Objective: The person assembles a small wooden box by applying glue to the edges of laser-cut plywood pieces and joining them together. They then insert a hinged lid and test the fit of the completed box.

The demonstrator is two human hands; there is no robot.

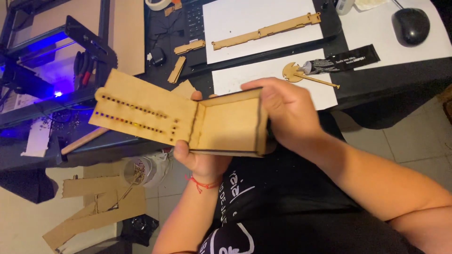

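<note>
I held the wooden box piece (188, 120) above my lap, just in front of the desk (395, 70). My left hand (200, 162) gripped it from below, fingers closed around its bottom edge, while my right hand (287, 113) clasped its right end, fingers wrapped over the top. Beyond the box piece, on the desk, lay a long wooden strip (266, 32), a glue tube (341, 61) and a black mouse (411, 26)

Small maker workshop, hobby bench at a desk; laser cutter (52, 51) glowing blue at 10 o'clock; cut plywood strips (266, 31) on white sheets at 12; glue tube (340, 61) at 1; cardboard offcuts (96, 207) on tiled floor at 8; computer mouse (411, 26) at 1.
</note>
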